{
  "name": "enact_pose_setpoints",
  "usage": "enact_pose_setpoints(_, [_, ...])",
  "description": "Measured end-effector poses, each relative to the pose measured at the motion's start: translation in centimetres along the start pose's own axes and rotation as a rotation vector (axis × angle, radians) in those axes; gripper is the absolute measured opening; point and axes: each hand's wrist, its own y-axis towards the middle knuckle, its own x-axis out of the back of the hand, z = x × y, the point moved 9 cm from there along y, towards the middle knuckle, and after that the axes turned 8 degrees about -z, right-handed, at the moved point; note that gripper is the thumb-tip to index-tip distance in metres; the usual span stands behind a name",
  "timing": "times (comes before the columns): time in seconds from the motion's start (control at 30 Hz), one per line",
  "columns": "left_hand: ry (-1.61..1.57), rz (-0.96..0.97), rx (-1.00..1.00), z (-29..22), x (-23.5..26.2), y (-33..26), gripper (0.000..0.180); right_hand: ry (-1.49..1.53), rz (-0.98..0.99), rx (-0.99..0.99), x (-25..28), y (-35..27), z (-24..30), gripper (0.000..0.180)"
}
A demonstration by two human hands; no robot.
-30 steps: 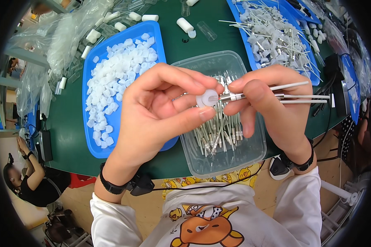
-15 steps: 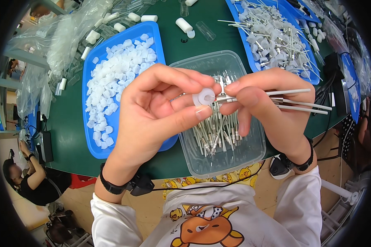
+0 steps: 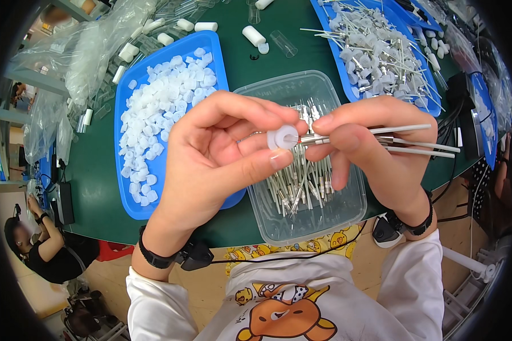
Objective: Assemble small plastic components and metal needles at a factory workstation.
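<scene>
Between thumb and fingers, my left hand (image 3: pixel 202 150) pinches a small translucent white plastic cap (image 3: pixel 284 137) with a round flange. My right hand (image 3: pixel 381 136) grips several thin white rods with shiny metal sleeves (image 3: pixel 407 129), fanned out to the right. One rod's metal end points left at the cap, and its tip meets the cap's middle; how deep it sits cannot be made out. Beneath both hands stands a clear plastic box (image 3: pixel 310 230), holding many similar rods (image 3: pixel 293 184). Left of it, a blue tray (image 3: pixel 121 176) carries a heap of loose white caps (image 3: pixel 151 113).
At the upper right, another blue tray (image 3: pixel 338 62) holds rods with caps on them. White cylinders (image 3: pixel 254 36) and clear tubes (image 3: pixel 284 44) lie along the table's far side. Plastic bags (image 3: pixel 91 57) are at the far left. A seated person (image 3: pixel 51 250) is beyond the left edge.
Both hands have shifted very slightly to the right, still holding the cap and the rods. The rod's end stays at the cap; the trays and box have not moved.
</scene>
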Motion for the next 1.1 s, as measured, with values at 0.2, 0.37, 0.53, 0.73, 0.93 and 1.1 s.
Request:
enact_pose_setpoints(0.2, [-0.013, 0.001, -0.029, -0.04, 0.05, -0.03, 0.031, 0.032, -0.039, -0.060, -0.07, -0.07, -0.37, 0.014])
enact_pose_setpoints(0.37, [-0.018, 0.004, -0.042, 0.06, -0.05, -0.09, 0.031, 0.067, -0.056, -0.070, 0.02, -0.08, -0.62, 0.013])
enact_pose_setpoints(0.53, [0.024, 0.018, -0.139, -0.45, 0.04, -0.11, 0.028, 0.033, -0.055, -0.041, -0.02, -0.02, -0.42, 0.012])
enact_pose_setpoints(0.73, [-0.086, 0.047, -0.129, -0.35, 0.12, -0.16, 0.026, 0.014, -0.050, -0.057, -0.09, -0.03, -0.19, 0.012])
enact_pose_setpoints(0.93, [-0.135, 0.079, -0.083, -0.15, -0.08, -0.26, 0.027, 0.008, -0.030, -0.086, -0.01, 0.00, -0.08, 0.011])
enact_pose_setpoints(1.1, [-0.138, 0.090, -0.075, -0.08, -0.19, -0.27, 0.028, 0.019, -0.027, -0.089, 0.02, -0.05, -0.05, 0.011])
